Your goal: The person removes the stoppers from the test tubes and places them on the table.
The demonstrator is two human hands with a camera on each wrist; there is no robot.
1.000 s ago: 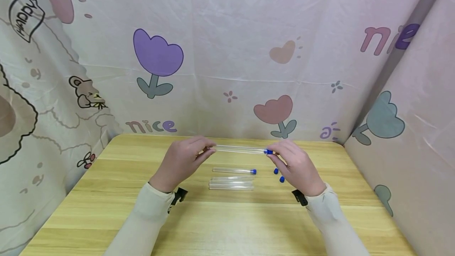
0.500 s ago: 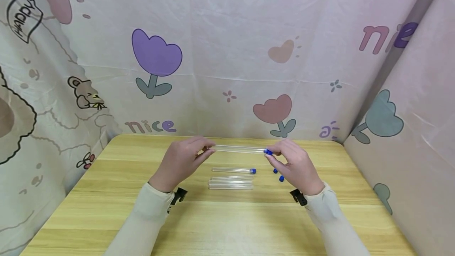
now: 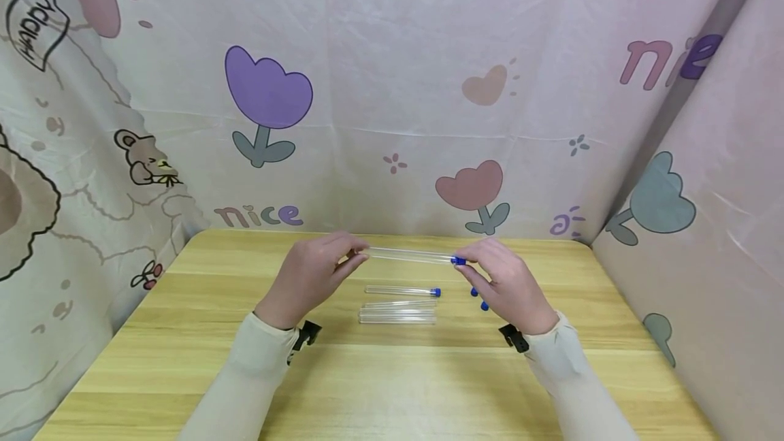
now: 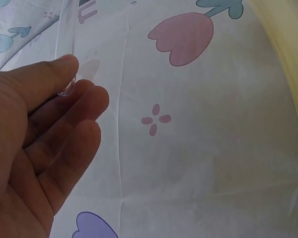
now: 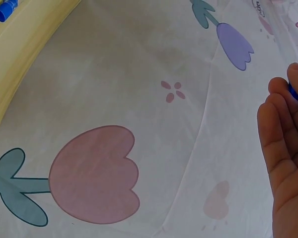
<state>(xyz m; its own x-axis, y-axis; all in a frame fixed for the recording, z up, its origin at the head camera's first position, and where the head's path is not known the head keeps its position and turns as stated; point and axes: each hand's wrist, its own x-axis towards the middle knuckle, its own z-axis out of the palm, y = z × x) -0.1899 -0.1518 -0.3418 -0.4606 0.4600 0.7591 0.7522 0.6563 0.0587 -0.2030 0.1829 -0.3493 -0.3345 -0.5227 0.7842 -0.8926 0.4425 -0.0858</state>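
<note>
A clear test tube (image 3: 407, 255) is held almost level above the back of the table, stretched between both hands. My left hand (image 3: 316, 276) pinches its rounded closed end between thumb and fingertips; the left wrist view shows that tube end (image 4: 67, 90) poking out below the thumb. At the other end, my right hand (image 3: 508, 282) pinches a blue cap (image 3: 458, 260) at the tube's mouth. Only a sliver of the blue cap (image 5: 294, 93) shows between the fingers in the right wrist view. How far the cap sits on the tube is hidden by the fingers.
A capped test tube (image 3: 401, 290) lies on the wooden table (image 3: 392, 380) below the held one. Nearer, several uncapped tubes (image 3: 398, 316) lie side by side. Two loose blue caps, one a front cap (image 3: 484, 305), rest beside the right hand. A patterned curtain (image 3: 380, 87) stands behind.
The right fingers have shifted slightly on the blue cap, and the tube's capped end has moved a little to the left. The left hand keeps its hold.
</note>
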